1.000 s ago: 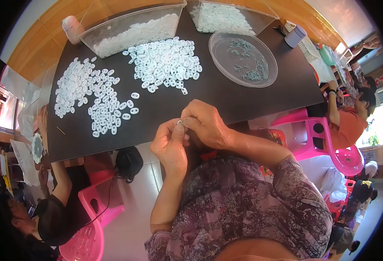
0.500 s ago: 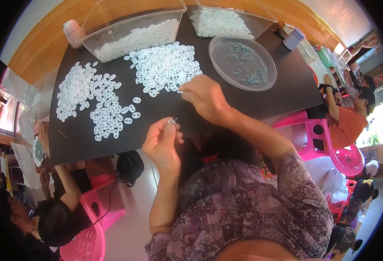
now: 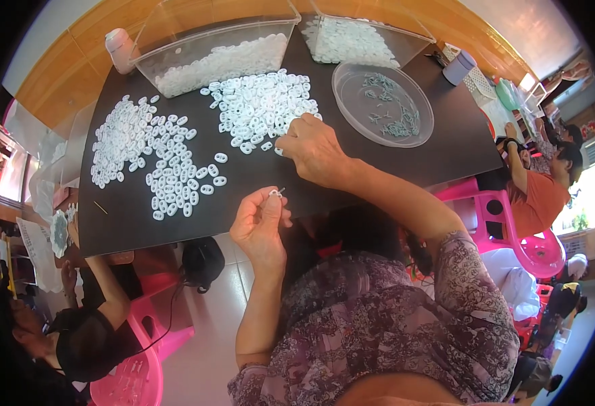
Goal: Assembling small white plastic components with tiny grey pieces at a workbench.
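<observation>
My left hand [image 3: 260, 227] is raised just off the near table edge, thumb and fingers pinching a small white plastic piece [image 3: 274, 193] with a thin greyish pin sticking out of it. My right hand [image 3: 316, 150] reaches over the near right edge of a heap of white oval pieces with two holes [image 3: 260, 108]. Its fingers are drawn together, and a white oval piece [image 3: 279, 151] shows at the fingertips, partly covered. A round clear dish [image 3: 351, 111] right of the heap holds many small grey-green pins [image 3: 404, 126].
More white pieces lie in a left heap [image 3: 118, 142] and a looser spread [image 3: 174, 177]. Behind stand two clear bins [image 3: 216, 39] of white pieces, a pink bottle [image 3: 119, 51] and a lilac cup [image 3: 458, 68]. People sit left and right by pink chairs [image 3: 493, 203].
The view has shifted slightly. My right hand has drawn a little toward me from the heap, fingers curled. The left hand still pinches its piece in nearly the same place.
</observation>
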Demonstrator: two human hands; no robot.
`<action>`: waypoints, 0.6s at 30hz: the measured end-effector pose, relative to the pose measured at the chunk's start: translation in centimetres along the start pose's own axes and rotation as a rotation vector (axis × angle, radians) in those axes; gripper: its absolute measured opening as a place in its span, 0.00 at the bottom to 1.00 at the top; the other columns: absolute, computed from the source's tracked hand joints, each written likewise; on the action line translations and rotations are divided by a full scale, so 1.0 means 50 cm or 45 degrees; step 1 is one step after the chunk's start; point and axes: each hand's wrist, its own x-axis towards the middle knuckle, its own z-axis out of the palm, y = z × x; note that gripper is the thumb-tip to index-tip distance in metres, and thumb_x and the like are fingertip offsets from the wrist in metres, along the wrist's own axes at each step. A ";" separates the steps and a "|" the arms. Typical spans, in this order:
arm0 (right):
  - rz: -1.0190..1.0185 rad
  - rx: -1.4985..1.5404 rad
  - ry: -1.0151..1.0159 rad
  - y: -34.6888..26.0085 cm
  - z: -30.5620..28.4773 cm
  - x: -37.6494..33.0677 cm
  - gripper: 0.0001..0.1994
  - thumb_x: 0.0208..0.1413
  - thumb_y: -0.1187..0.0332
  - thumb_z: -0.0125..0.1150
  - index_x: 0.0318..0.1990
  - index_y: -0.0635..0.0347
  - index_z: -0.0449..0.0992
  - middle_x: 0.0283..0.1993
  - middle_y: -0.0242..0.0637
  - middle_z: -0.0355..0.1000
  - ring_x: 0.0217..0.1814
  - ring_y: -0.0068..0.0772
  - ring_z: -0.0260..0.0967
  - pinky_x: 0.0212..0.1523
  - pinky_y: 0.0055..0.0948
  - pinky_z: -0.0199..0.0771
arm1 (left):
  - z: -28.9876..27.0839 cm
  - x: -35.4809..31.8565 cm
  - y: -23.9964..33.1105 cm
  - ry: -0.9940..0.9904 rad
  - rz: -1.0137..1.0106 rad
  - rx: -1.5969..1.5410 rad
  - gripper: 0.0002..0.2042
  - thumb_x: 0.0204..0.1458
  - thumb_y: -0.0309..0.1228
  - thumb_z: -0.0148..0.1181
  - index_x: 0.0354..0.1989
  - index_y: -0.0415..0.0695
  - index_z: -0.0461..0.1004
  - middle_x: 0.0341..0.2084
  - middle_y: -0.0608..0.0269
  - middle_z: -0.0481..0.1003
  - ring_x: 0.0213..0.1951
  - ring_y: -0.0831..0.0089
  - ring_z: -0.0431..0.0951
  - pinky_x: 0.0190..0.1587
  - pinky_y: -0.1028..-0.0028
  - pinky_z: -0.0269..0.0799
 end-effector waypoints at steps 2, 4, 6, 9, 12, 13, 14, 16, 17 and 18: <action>-0.006 0.042 0.007 0.001 0.002 -0.003 0.05 0.35 0.78 0.57 0.23 0.58 0.72 0.26 0.37 0.63 0.31 0.39 0.61 0.29 0.35 0.60 | -0.001 0.001 -0.002 0.002 -0.005 -0.004 0.05 0.52 0.22 0.56 0.34 0.32 0.73 0.23 0.58 0.74 0.19 0.79 0.70 0.20 0.81 0.67; -0.057 -0.042 -0.058 0.002 0.003 -0.004 0.05 0.36 0.79 0.57 0.24 0.58 0.71 0.27 0.37 0.63 0.32 0.39 0.61 0.29 0.35 0.61 | -0.001 0.001 -0.003 0.000 -0.009 -0.009 0.05 0.52 0.22 0.56 0.34 0.32 0.73 0.23 0.58 0.74 0.19 0.79 0.70 0.20 0.81 0.67; -0.087 -0.054 -0.062 0.001 0.002 0.004 0.05 0.36 0.79 0.57 0.24 0.58 0.70 0.27 0.37 0.63 0.32 0.40 0.61 0.30 0.35 0.61 | -0.002 0.001 -0.001 -0.008 -0.002 0.002 0.05 0.52 0.22 0.56 0.34 0.32 0.73 0.23 0.57 0.74 0.19 0.79 0.70 0.20 0.81 0.67; -0.118 -0.062 -0.057 -0.010 -0.006 0.011 0.06 0.36 0.79 0.56 0.24 0.58 0.70 0.27 0.37 0.63 0.33 0.40 0.61 0.31 0.35 0.62 | -0.003 0.000 -0.002 0.009 -0.013 0.010 0.05 0.52 0.22 0.56 0.34 0.32 0.73 0.23 0.57 0.74 0.19 0.79 0.70 0.20 0.81 0.67; -0.088 -0.007 -0.045 -0.014 -0.011 0.005 0.06 0.37 0.79 0.55 0.25 0.58 0.71 0.27 0.37 0.64 0.33 0.40 0.62 0.31 0.35 0.62 | -0.001 0.001 -0.001 -0.006 -0.006 -0.007 0.05 0.52 0.22 0.56 0.34 0.32 0.73 0.23 0.57 0.74 0.19 0.78 0.70 0.20 0.81 0.67; -0.055 0.043 -0.044 -0.016 -0.014 0.001 0.05 0.39 0.79 0.56 0.26 0.59 0.72 0.27 0.37 0.65 0.33 0.41 0.62 0.32 0.36 0.63 | -0.002 0.001 -0.001 -0.006 -0.005 -0.006 0.05 0.52 0.22 0.56 0.34 0.32 0.73 0.23 0.57 0.74 0.19 0.78 0.70 0.20 0.81 0.67; -0.054 0.044 -0.042 -0.019 -0.019 -0.002 0.05 0.39 0.79 0.56 0.26 0.59 0.72 0.27 0.37 0.65 0.33 0.41 0.62 0.32 0.36 0.63 | -0.002 0.002 0.000 -0.008 -0.009 -0.012 0.05 0.52 0.22 0.56 0.34 0.33 0.73 0.23 0.57 0.74 0.19 0.78 0.70 0.20 0.81 0.67; 0.030 0.339 -0.057 -0.028 -0.036 -0.005 0.04 0.42 0.77 0.56 0.28 0.59 0.74 0.26 0.38 0.66 0.32 0.41 0.64 0.32 0.36 0.64 | -0.003 0.003 0.000 -0.007 -0.013 -0.015 0.05 0.52 0.22 0.55 0.34 0.33 0.73 0.23 0.57 0.74 0.19 0.78 0.71 0.20 0.81 0.67; 0.030 0.343 -0.058 -0.033 -0.047 -0.006 0.04 0.42 0.77 0.56 0.28 0.59 0.74 0.26 0.38 0.66 0.32 0.41 0.64 0.32 0.36 0.64 | -0.005 0.003 0.000 0.004 -0.009 -0.026 0.05 0.52 0.22 0.56 0.35 0.33 0.73 0.24 0.58 0.74 0.21 0.78 0.71 0.22 0.82 0.67; 0.031 0.407 -0.118 -0.038 -0.059 -0.006 0.04 0.44 0.76 0.57 0.29 0.59 0.74 0.26 0.39 0.66 0.31 0.41 0.64 0.33 0.36 0.64 | -0.006 0.004 0.001 0.015 -0.006 -0.037 0.05 0.52 0.23 0.56 0.35 0.34 0.72 0.26 0.59 0.74 0.23 0.78 0.72 0.23 0.82 0.67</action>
